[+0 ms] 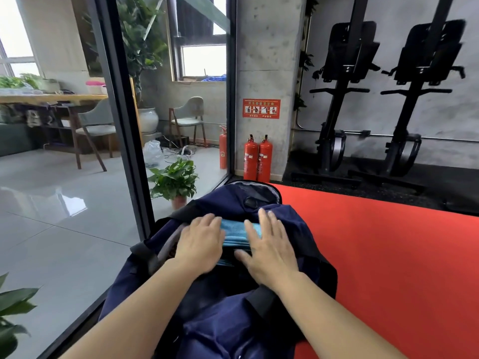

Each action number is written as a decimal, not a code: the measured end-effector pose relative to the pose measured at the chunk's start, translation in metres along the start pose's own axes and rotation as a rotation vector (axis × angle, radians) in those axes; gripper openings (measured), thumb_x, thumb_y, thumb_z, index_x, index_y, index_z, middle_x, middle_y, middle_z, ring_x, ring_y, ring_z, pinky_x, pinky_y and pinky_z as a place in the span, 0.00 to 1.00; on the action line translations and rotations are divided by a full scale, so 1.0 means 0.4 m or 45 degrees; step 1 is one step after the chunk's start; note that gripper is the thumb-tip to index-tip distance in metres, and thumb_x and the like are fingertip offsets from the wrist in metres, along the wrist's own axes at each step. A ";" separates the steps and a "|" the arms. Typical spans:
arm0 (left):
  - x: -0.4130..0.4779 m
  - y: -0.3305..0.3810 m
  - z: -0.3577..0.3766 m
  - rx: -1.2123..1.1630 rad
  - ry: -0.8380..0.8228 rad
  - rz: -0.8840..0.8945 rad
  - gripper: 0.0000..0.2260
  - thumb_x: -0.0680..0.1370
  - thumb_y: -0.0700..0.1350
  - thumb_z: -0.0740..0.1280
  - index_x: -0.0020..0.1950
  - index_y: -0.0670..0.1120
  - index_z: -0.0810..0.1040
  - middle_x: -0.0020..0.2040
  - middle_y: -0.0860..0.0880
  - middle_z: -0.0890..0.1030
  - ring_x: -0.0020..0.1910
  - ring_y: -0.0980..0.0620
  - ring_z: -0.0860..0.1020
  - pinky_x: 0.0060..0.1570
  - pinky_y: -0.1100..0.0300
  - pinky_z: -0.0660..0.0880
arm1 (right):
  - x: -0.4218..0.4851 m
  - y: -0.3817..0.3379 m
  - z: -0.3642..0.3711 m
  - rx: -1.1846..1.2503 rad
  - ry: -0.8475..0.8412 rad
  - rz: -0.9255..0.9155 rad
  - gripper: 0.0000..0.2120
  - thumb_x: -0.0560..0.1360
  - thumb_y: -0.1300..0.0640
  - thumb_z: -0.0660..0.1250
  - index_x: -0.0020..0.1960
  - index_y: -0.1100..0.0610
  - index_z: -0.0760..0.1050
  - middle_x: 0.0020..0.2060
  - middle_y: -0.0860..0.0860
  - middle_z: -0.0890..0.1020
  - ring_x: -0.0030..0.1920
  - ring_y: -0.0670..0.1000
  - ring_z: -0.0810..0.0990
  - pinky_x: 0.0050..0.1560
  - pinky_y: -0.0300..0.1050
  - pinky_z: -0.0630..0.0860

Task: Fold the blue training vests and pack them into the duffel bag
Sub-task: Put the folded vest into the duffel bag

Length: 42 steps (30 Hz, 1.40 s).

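Pressing down with left hand (pixel 201 242) and right hand (pixel 269 246), both flat, fingers straight and slightly spread, on a stack of folded blue vests (pixel 237 233). Sitting inside the open mouth of a navy duffel bag (pixel 233 325). Set on a red mat (pixel 388 255), just beside a glass wall (pixel 64 193); two fire extinguishers (pixel 258 158) beyond.

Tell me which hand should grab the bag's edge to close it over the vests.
Right, probably. The right hand has its fingertips on the navy fabric of the duffel bag beyond the blue vests, while the left hand lies flat on them and can hold them down.
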<state>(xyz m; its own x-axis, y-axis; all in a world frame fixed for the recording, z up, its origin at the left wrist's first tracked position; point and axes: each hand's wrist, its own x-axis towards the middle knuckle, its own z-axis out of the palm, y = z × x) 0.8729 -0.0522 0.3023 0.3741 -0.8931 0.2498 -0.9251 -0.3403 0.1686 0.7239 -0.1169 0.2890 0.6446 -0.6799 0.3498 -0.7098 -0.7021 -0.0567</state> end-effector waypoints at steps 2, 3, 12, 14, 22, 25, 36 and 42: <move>-0.011 -0.006 0.029 0.021 -0.320 0.061 0.26 0.85 0.53 0.48 0.80 0.46 0.49 0.81 0.48 0.46 0.79 0.49 0.44 0.75 0.51 0.49 | -0.007 0.001 0.018 -0.081 -0.346 -0.059 0.36 0.77 0.36 0.42 0.80 0.53 0.47 0.78 0.60 0.45 0.78 0.59 0.41 0.75 0.54 0.37; -0.014 -0.013 0.043 0.026 -0.409 0.082 0.27 0.85 0.54 0.47 0.81 0.46 0.44 0.80 0.48 0.41 0.79 0.49 0.40 0.76 0.51 0.46 | -0.015 0.005 0.022 -0.099 -0.417 -0.056 0.39 0.74 0.35 0.35 0.80 0.53 0.44 0.78 0.60 0.43 0.78 0.58 0.39 0.75 0.54 0.36; 0.045 -0.060 0.098 -0.064 -0.449 0.179 0.28 0.85 0.55 0.46 0.80 0.45 0.41 0.80 0.48 0.40 0.79 0.52 0.40 0.77 0.56 0.41 | 0.000 0.000 0.073 -0.034 -0.430 0.079 0.29 0.83 0.45 0.50 0.80 0.52 0.44 0.78 0.60 0.42 0.78 0.58 0.40 0.76 0.53 0.40; 0.054 -0.062 0.101 -0.086 -0.456 0.168 0.28 0.85 0.55 0.46 0.80 0.46 0.42 0.80 0.49 0.41 0.79 0.52 0.42 0.77 0.56 0.42 | 0.012 0.000 0.083 -0.018 -0.433 0.093 0.29 0.83 0.45 0.50 0.80 0.51 0.45 0.78 0.59 0.43 0.78 0.57 0.41 0.76 0.53 0.41; 0.048 -0.049 0.082 -0.027 -0.482 0.007 0.30 0.83 0.59 0.46 0.80 0.47 0.41 0.81 0.46 0.45 0.79 0.48 0.47 0.75 0.52 0.50 | 0.023 0.010 0.080 0.015 -0.483 0.122 0.29 0.82 0.44 0.50 0.80 0.49 0.45 0.78 0.59 0.43 0.78 0.57 0.41 0.77 0.53 0.42; 0.034 -0.039 0.054 0.065 -0.483 -0.038 0.31 0.83 0.59 0.45 0.80 0.44 0.41 0.80 0.43 0.48 0.79 0.47 0.50 0.75 0.52 0.52 | 0.032 0.016 0.053 0.018 -0.550 0.110 0.30 0.82 0.43 0.49 0.80 0.49 0.43 0.78 0.59 0.43 0.78 0.57 0.41 0.77 0.53 0.41; -0.084 0.062 -0.150 0.220 -0.438 0.014 0.27 0.84 0.54 0.46 0.80 0.44 0.47 0.79 0.43 0.54 0.78 0.46 0.54 0.73 0.51 0.54 | -0.045 0.039 -0.149 0.123 -0.535 0.151 0.30 0.83 0.45 0.49 0.80 0.55 0.46 0.78 0.61 0.48 0.78 0.58 0.46 0.77 0.54 0.47; -0.166 0.228 -0.166 0.243 -0.386 0.228 0.28 0.83 0.58 0.46 0.80 0.49 0.46 0.80 0.46 0.51 0.79 0.48 0.50 0.76 0.48 0.51 | -0.199 0.086 -0.288 -0.088 -0.516 0.204 0.29 0.83 0.44 0.48 0.80 0.52 0.44 0.78 0.60 0.46 0.78 0.57 0.44 0.76 0.58 0.44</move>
<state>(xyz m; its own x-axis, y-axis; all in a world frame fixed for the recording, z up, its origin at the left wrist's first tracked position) 0.7678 -0.0043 0.3642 0.1958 -0.9799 -0.0386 -0.9801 -0.1943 -0.0396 0.6152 -0.0626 0.3671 0.5741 -0.8170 -0.0538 -0.8185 -0.5743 -0.0129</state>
